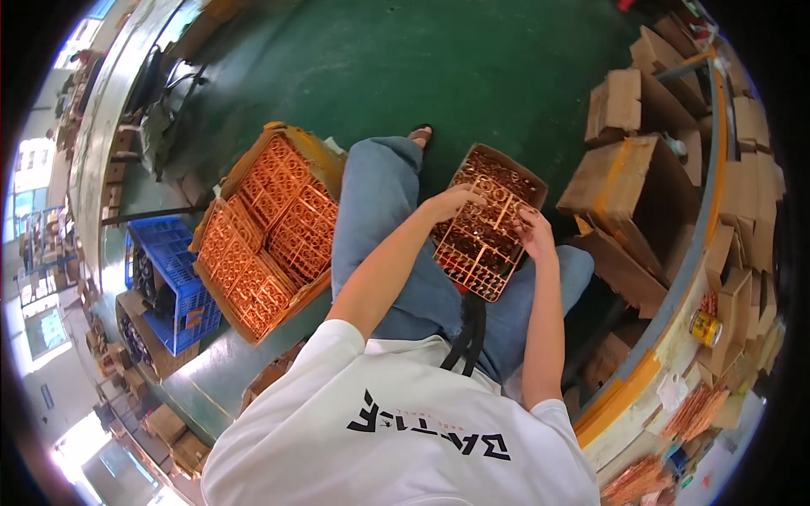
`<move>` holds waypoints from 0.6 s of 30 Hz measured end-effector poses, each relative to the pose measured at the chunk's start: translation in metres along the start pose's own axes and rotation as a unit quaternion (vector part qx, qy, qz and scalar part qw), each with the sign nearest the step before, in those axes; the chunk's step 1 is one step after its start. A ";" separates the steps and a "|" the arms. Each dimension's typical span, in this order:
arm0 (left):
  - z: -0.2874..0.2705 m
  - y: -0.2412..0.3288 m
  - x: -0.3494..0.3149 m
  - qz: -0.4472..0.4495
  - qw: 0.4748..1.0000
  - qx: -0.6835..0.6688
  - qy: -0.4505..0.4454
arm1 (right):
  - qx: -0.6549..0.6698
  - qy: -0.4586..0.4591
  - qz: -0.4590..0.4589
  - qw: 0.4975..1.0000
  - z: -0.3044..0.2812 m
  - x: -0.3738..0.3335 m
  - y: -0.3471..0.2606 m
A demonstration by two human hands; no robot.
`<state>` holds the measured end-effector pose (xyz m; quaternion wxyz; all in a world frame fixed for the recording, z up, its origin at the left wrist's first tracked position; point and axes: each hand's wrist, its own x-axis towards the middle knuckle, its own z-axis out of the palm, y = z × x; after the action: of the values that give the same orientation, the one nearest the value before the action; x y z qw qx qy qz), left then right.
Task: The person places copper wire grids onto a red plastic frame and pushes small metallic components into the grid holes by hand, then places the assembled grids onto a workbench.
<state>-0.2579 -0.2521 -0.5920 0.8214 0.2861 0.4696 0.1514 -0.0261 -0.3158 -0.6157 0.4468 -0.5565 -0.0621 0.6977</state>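
Between my knees, a flat copper-coloured lattice frame (pixel 478 249) full of small ring-like parts lies tilted over a cardboard box (pixel 533 174). Loose copper-coloured pieces fill that box. My left hand (pixel 456 203) pinches the frame near its far left side, fingers bent onto the bars. At the right edge, my right hand (pixel 534 234) grips the frame with curled fingers; any small piece in them is too small to make out. To my left stands a large open carton (pixel 334 169) packed with stacks of similar lattice frames (pixel 274 228).
A blue plastic crate (pixel 198 295) is beyond the large carton on the left. Open cardboard boxes (pixel 620 185) crowd the right, beside a yellow-edged bench (pixel 629 379). On that bench are a yellow can (pixel 705 329) and bundled copper-coloured pieces (pixel 696 411). Green floor (pixel 371 59) stretches ahead.
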 end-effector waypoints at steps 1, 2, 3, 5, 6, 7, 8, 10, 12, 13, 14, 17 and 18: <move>0.003 0.001 -0.003 0.018 0.999 -0.018 -0.038 | -0.027 -0.010 -0.011 1.000 0.004 -0.002 0.001; -0.002 0.001 0.001 0.037 0.997 -0.021 -0.067 | -0.043 0.000 -0.010 0.999 0.010 -0.001 0.005; -0.016 -0.004 0.005 0.004 0.999 -0.031 -0.026 | -0.059 0.005 -0.008 0.998 0.025 -0.002 0.009; -0.022 -0.016 0.014 0.045 0.997 -0.006 0.055 | -0.142 0.020 -0.028 0.989 0.029 0.008 0.019; -0.021 -0.021 0.017 0.055 0.992 0.054 0.096 | -0.174 0.047 -0.041 0.983 0.033 0.007 0.022; -0.018 -0.021 0.021 0.029 0.987 0.101 0.125 | -0.205 0.077 -0.052 0.974 0.036 0.004 0.023; -0.015 -0.021 0.025 0.051 0.978 0.124 0.157 | -0.225 0.103 -0.034 0.968 0.041 0.001 0.019; -0.009 -0.022 0.035 0.080 0.965 0.166 0.188 | -0.160 0.115 -0.015 0.980 0.042 -0.003 0.016; -0.002 -0.019 0.042 0.116 0.964 0.150 0.184 | -0.037 0.076 -0.028 0.996 0.037 -0.005 0.014; 0.003 -0.022 0.046 0.143 0.967 0.116 0.177 | -0.005 0.077 -0.057 0.995 0.035 -0.005 0.016; 0.000 -0.024 0.051 0.130 0.973 0.097 0.162 | -0.007 0.107 -0.097 0.989 0.032 0.000 0.022; 0.009 -0.016 0.042 0.002 0.992 0.025 0.122 | -0.156 0.166 -0.190 0.955 0.022 -0.002 0.032; 0.019 -0.009 0.041 -0.012 0.996 -0.015 0.089 | -0.159 0.126 -0.231 0.951 0.009 0.005 0.036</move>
<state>-0.2209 -0.2444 -0.6186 0.7822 0.2536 0.5419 0.1737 -0.0529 -0.3300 -0.6367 0.5057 -0.6741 -0.2427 0.4807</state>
